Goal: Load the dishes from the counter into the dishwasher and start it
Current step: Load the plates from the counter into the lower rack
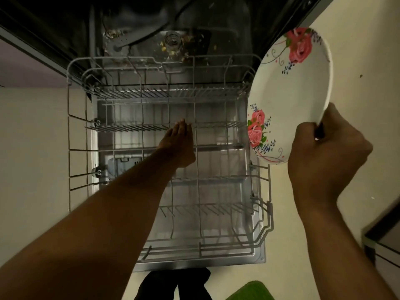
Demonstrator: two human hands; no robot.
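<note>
Reaching in from the lower left, your left arm extends over the lower dishwasher rack, which is pulled out above the open door. Your left hand lies near the rack's centre, fingers straight and held together, holding nothing. Its fingertips end at a row of tines; whether they touch the wire cannot be told. Beyond the rack, the dark tub floor shows the round filter with pale food scraps scattered around it. Below the door, dark-clothed legs stand on the pale floor, with a green mat just to their right. Further right, a white dinner plate printed with pink roses is tilted on edge, its face turned toward the rack and its outline overlapping the rack's right side. Your right hand grips the plate at its lower rim, fingers and thumb curled round the edge.
</note>
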